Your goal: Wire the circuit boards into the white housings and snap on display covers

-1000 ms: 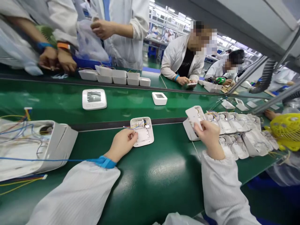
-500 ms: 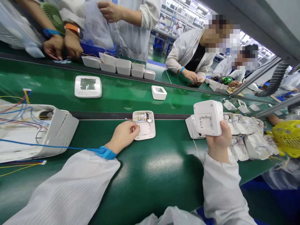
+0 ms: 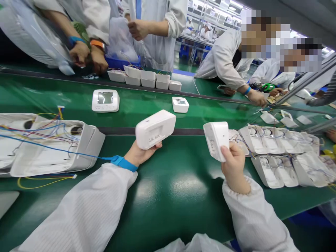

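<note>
My left hand (image 3: pixel 143 154), with a blue wrist strap, grips a white casing (image 3: pixel 156 129) from below, its rear side tilted toward me. Raised above the green table at the right, my right hand (image 3: pixel 234 166) pinches another white casing (image 3: pixel 217 140) by its lower edge; a row of small marks shows on its left face. A white unit with a grey screen (image 3: pixel 105 100) lies on the green strip beyond, and a smaller-looking one (image 3: pixel 180 104) lies farther right.
Open white shells with wires (image 3: pixel 57 147) stand at the left. More wired shells (image 3: pixel 275 140) fill the right side. A row of white trays (image 3: pixel 148 82) sits across the strip, beside a blue bin (image 3: pixel 122 62). Co-workers' hands (image 3: pixel 80 52) are at the far side.
My left hand has taken hold of a casing and lifted it off the table with its back outward. My right hand has moved slightly left and down, turning its casing. The view has shifted.
</note>
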The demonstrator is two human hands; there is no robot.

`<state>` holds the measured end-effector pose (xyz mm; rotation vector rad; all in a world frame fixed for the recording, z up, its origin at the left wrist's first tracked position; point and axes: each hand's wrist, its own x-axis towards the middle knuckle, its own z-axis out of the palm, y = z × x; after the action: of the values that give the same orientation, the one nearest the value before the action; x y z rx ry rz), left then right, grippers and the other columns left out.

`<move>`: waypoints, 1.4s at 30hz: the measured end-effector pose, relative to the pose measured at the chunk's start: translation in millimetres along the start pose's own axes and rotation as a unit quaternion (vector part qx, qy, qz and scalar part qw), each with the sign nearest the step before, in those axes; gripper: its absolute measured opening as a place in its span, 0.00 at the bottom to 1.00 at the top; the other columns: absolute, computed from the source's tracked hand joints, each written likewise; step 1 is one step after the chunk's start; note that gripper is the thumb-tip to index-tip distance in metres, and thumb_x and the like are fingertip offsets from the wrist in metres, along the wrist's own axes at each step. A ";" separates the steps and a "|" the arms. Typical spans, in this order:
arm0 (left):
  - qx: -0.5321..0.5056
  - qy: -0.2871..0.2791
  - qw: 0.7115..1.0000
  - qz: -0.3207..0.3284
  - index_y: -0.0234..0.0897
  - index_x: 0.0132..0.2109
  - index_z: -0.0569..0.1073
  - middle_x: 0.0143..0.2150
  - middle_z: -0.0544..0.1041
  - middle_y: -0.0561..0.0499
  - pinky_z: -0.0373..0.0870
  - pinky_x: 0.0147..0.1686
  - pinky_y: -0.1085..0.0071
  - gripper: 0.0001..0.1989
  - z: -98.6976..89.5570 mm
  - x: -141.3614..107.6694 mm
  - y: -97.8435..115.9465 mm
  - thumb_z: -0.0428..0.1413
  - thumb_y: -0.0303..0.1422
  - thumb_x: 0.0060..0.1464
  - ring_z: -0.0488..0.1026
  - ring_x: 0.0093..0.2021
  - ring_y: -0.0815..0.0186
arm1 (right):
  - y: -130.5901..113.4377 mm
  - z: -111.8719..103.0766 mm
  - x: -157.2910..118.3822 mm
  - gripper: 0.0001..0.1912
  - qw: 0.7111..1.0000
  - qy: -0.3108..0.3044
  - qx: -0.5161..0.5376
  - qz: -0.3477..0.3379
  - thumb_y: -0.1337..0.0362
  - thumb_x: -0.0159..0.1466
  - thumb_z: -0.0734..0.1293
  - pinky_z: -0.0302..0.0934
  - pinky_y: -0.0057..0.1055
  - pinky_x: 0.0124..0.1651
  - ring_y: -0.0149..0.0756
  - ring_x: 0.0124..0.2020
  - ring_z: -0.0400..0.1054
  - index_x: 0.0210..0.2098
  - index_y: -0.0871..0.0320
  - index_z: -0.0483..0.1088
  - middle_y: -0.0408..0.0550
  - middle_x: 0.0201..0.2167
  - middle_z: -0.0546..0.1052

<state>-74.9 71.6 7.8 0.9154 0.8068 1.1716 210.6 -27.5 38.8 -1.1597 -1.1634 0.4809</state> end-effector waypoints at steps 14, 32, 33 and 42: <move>-0.201 -0.066 0.976 -0.054 0.39 0.38 0.76 0.34 0.76 0.51 0.69 0.26 0.71 0.10 3.7 -4.3 3.4 0.64 0.34 0.46 0.68 0.27 0.69 | -1.9 19.8 -15.6 0.17 0.924 -0.120 -0.274 -0.239 0.66 0.62 0.67 0.46 0.26 0.23 0.25 0.17 0.51 0.20 0.56 0.59 0.35 0.15 0.57; 0.257 -0.067 0.935 0.236 0.36 0.50 0.69 0.39 0.78 0.48 0.73 0.46 0.65 0.14 36.2 -33.6 -17.7 0.57 0.32 0.56 0.77 0.41 0.63 | -11.4 48.6 -31.9 0.16 0.877 -0.140 -0.272 -0.370 0.71 0.62 0.68 0.68 0.36 0.45 0.39 0.43 0.72 0.49 0.55 0.67 0.50 0.41 0.78; 0.292 -0.068 0.921 0.249 0.36 0.51 0.69 0.39 0.79 0.47 0.73 0.47 0.64 0.15 38.1 -35.9 -19.8 0.57 0.31 0.56 0.77 0.41 0.63 | -15.1 46.1 -31.4 0.19 0.873 -0.125 -0.279 -0.381 0.71 0.61 0.70 0.68 0.38 0.47 0.41 0.46 0.71 0.51 0.54 0.67 0.51 0.43 0.77; 0.573 -0.080 0.718 0.388 0.38 0.46 0.73 0.34 0.82 0.50 0.73 0.34 0.72 0.08 41.8 -51.6 -21.2 0.54 0.31 0.60 0.80 0.33 0.65 | -12.4 42.2 -23.3 0.14 0.860 -0.167 -0.320 -0.362 0.67 0.65 0.67 0.67 0.41 0.51 0.44 0.52 0.68 0.51 0.56 0.70 0.55 0.48 0.75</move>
<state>-39.8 11.3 8.7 2.5575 1.0295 1.1801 161.0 -32.0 37.1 -1.0890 -2.0415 -0.3394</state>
